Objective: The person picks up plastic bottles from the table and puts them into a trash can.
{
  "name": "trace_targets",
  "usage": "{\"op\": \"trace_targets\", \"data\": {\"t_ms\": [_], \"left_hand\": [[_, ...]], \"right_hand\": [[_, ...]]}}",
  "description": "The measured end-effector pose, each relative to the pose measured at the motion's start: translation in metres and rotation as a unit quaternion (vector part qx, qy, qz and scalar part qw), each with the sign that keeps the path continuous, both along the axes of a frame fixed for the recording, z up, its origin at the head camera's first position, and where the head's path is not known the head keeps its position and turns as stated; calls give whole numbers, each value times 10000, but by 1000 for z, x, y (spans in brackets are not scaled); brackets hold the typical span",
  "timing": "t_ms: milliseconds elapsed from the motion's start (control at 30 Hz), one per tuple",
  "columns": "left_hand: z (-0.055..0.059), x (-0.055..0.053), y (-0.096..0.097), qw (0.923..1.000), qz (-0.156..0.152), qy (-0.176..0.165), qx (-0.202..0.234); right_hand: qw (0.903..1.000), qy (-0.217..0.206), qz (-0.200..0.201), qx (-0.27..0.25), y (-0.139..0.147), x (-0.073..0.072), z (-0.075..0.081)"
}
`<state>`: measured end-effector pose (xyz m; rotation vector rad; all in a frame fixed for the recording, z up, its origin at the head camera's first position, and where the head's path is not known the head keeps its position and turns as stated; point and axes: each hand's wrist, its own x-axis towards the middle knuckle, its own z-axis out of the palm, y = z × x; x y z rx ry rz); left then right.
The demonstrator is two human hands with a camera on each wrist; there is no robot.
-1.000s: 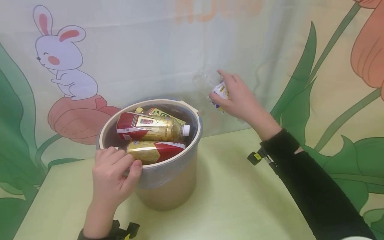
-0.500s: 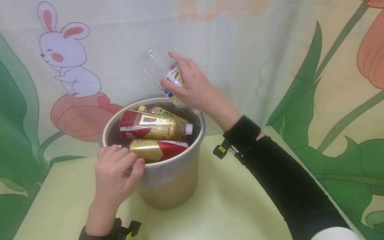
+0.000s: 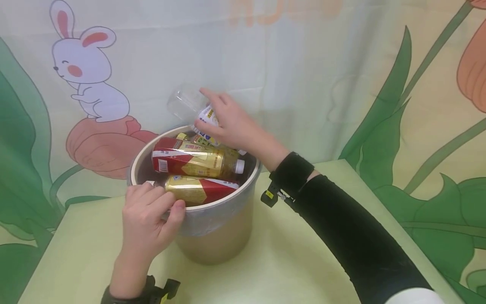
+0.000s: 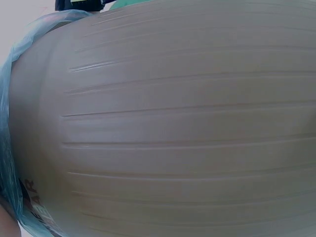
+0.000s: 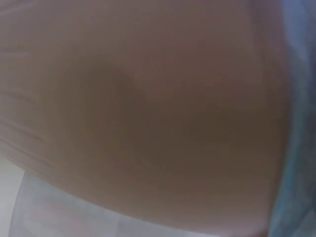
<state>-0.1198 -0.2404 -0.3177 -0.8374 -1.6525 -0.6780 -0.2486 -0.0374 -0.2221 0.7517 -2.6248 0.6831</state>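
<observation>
My left hand (image 3: 148, 219) grips the near-left rim of a beige trash bin (image 3: 216, 249), fingers over the edge and thumb outside. A bluish plastic liner (image 3: 205, 221) is folded down around the rim. In my right hand (image 3: 231, 122) is a clear plastic bottle (image 3: 186, 101) with a white, blue and yellow label, tilted over the bin's back rim. Inside the bin lie a red-and-gold bottle (image 3: 190, 158) with a white cap, a second red-and-gold bottle (image 3: 201, 190) nearer me, and a partly hidden bottle with a green label behind. The wrist views show mostly the bin's wall (image 4: 187, 118).
The bin stands on a pale green table (image 3: 303, 236). Behind it hangs a printed cloth backdrop (image 3: 296, 84) with a rabbit and tulips. A white round object (image 3: 414, 296) shows at the lower right edge.
My right hand has carried the clear bottle leftward from right of the bin to over its back rim, then lowered it. My left hand keeps its grip on the rim.
</observation>
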Motion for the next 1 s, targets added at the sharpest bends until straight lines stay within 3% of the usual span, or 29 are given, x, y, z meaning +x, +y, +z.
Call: {"op": "trace_targets", "data": {"t_ms": [367,667,1000], "left_hand": [[-2,1,-4,9997,105,-195,-97],[-3,0,-6,9993,160,-288,-187],[-3,0,-5,9993,174,-287,-190]], "right_hand": [[9933,-432,49,1071,-9,-3,-12],[9925,-500,196,1094,-5,-3,-17],[9926,-617,58,1049,-2,1,-14]]}}
